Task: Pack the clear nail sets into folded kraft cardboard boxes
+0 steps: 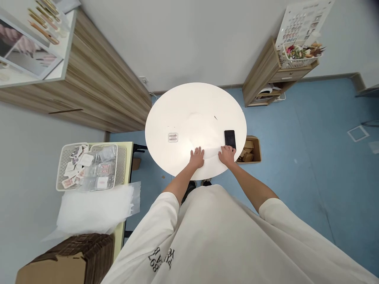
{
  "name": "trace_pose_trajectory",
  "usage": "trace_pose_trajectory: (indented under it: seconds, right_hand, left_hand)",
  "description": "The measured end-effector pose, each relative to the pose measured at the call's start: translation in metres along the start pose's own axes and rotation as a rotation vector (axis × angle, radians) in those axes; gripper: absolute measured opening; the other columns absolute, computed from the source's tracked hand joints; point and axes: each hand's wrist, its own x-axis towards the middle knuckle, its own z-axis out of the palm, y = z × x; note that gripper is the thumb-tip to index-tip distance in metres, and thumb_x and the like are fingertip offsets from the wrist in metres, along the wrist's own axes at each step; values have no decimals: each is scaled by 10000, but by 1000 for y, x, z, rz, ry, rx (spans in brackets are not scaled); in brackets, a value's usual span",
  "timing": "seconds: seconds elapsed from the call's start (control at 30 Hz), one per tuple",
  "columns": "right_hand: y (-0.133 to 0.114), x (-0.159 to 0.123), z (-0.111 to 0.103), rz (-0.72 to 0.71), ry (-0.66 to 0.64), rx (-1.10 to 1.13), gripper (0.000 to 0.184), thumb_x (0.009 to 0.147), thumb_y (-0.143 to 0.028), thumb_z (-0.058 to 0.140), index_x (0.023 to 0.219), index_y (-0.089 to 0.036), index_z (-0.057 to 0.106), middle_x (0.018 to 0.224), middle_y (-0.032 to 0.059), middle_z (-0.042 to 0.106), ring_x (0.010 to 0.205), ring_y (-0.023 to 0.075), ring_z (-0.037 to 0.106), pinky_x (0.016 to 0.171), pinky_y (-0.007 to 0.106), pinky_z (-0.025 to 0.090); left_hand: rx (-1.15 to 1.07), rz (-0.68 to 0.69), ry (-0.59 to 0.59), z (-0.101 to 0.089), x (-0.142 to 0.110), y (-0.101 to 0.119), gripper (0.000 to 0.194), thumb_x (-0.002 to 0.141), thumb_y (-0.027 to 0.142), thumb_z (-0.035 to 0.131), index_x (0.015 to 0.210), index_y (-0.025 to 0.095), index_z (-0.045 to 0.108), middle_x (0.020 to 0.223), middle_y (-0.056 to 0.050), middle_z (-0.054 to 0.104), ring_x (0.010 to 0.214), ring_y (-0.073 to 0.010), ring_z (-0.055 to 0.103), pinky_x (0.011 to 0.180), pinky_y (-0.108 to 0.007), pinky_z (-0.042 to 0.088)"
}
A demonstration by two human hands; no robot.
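Observation:
A thin, whitish translucent sheet (211,152) lies on the round white table (194,96), hard to tell from the tabletop. My left hand (196,158) rests on it near the table's front edge, fingers spread and a ring on one of them. To the right, my right hand (227,156) lies at the other end of the sheet's visible fold, fingers apart and slightly bent. Just beyond its fingertips is a black phone (229,138), its lower end partly covered by the hand. A small clear case (173,137) with rows of tiny pieces sits left of my hands.
On the left, a yellow-topped table (126,165) bears a white basket (61,167) of packets, a stack of white sheets (94,209) and flattened cardboard (53,270). A cardboard box (257,152) stands on the floor at right. Wooden cabinets (109,67) line the wall.

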Motion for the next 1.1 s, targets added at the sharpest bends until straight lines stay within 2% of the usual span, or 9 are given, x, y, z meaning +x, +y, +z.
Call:
trace_pose_trajectory:
  seconds: [0.2,0.33,0.47,0.67,0.8,0.93,1.1]
  right_hand:
    - [2,13,-3,-8,-12,60,461,965,-342,391,1332,-171,611,1482,185,464,1446,362,253,1128,559,192]
    - [0,20,-2,-2,-39,103,461,962,-329,405,1340,-159,607,1495,191,451,1452,349,269,1134,541,220]
    - [-9,23,-2,-31,-17,86,441,968,-294,406,1333,-170,619,1494,177,464,1442,335,288,1157,527,195]
    - [-29,25,5,-121,-138,79,454,966,-265,422,1381,-185,588,1512,148,471,1420,306,338,1164,492,217]
    - [-34,24,9,-119,-148,53,448,962,-242,420,1373,-176,588,1535,155,446,1424,296,341,1163,495,221]
    - [-41,25,8,-121,-134,57,444,961,-229,420,1366,-188,595,1532,152,451,1423,298,347,1160,491,231]
    - [-62,23,6,-130,-121,75,450,965,-226,402,1368,-186,597,1520,149,463,1416,292,359,1164,484,235]
  left_hand:
    - [23,92,14,-24,15,-17,692,923,258,448,1593,214,279,1707,-107,116,1574,-322,65,1248,-608,29]
    - [-24,107,23,-33,19,-23,721,889,217,483,1584,255,295,1702,-80,161,1575,-315,66,1251,-616,12]
    - [-36,111,30,-37,22,-30,732,872,185,488,1577,263,307,1701,-70,168,1576,-304,66,1256,-609,11]
    - [-28,81,45,-36,26,-42,735,866,169,486,1575,243,306,1701,-90,159,1574,-307,80,1255,-601,18]
    - [-10,69,37,-36,20,-52,675,894,192,474,1555,203,336,1696,-126,159,1568,-313,117,1258,-576,62]
    - [-34,24,95,-41,6,-73,624,931,232,424,1549,213,337,1688,-120,192,1562,-291,158,1261,-536,114]
    - [-49,-113,219,-56,-10,-121,650,920,211,412,1559,163,308,1681,-151,195,1560,-297,161,1256,-514,145]
